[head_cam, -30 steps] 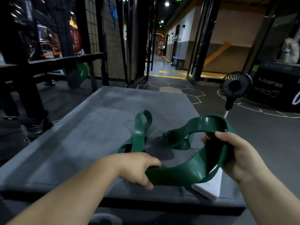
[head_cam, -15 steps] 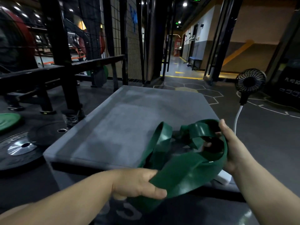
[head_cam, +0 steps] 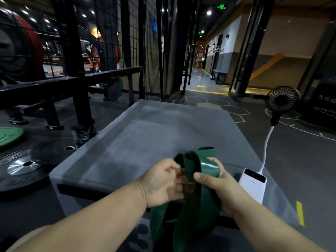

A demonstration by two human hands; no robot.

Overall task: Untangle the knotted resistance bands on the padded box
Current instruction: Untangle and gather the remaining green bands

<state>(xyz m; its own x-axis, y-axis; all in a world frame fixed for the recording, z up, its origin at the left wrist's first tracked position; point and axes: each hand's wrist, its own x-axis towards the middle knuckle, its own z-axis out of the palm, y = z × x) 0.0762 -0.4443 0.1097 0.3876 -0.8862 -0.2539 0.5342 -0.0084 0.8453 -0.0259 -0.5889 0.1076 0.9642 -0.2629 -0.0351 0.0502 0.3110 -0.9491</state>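
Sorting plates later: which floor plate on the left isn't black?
The green plate, farthest left; the black plates nearer the padded box are not.

Two hands (head_cam: 164, 180) (head_cam: 221, 188), one box (head_cam: 145, 135), one fan (head_cam: 282, 99)

The green resistance bands (head_cam: 207, 167) are wide, flat and glossy, bunched in folded loops that arch above the right grip (head_cam: 221, 186). Slack lengths hang below it, beside the left grip (head_cam: 163, 180). The grey padded box (head_cam: 154, 128) stretches flat beyond both.

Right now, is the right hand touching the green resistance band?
Touching. Head view: the right hand grips the green resistance band, thumb across its front, fingers curled behind.
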